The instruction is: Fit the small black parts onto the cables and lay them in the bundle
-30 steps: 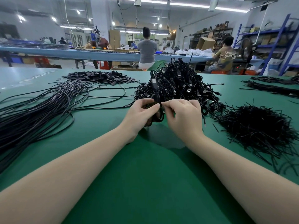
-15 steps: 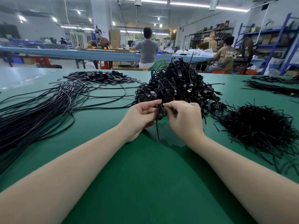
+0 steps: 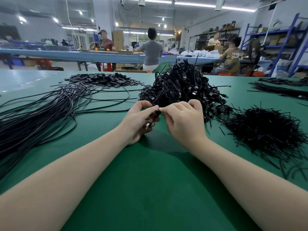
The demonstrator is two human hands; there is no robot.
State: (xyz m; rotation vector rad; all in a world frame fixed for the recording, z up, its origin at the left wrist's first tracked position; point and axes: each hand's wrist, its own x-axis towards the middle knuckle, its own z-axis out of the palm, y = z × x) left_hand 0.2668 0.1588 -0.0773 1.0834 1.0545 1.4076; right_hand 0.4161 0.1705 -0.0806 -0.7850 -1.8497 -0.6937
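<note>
Both bare hands meet low over the green felt-covered counter (image 3: pixel 150 180), just in front of a tall tangled heap of coiled black cables with plugs (image 3: pixel 183 87). The left hand (image 3: pixel 141 120) is curled shut around a small coiled black cable (image 3: pixel 154 115), with a silvery plug end poking out below its fingers. The right hand (image 3: pixel 181 119) is pinched closed too, thumb and forefinger tips pressed against the same little coil where the two hands touch. Whether a small part sits between those fingertips is too hidden to tell.

Off to the left, a thick sheaf of long loose black cables (image 3: pixel 38 112) fans across the counter, several strands curving toward the hands. Behind that sheaf, farther back, lies a flat pile of small black rectangular parts (image 3: pixel 103 79). To the right of the hands sits a bristly mound of short thin black ties (image 3: pixel 266 130), a few stray ones lying beside it. More dark cable bundles (image 3: pixel 283 89) lie along the far right edge.

Past the counter runs a long blue workbench (image 3: pixel 83 55), where a person in a grey shirt (image 3: pixel 152 49) sits with their back turned and another in an olive printed shirt (image 3: pixel 231 55) sits farther right. Blue metal shelving (image 3: pixel 288 39) stands against the right wall.
</note>
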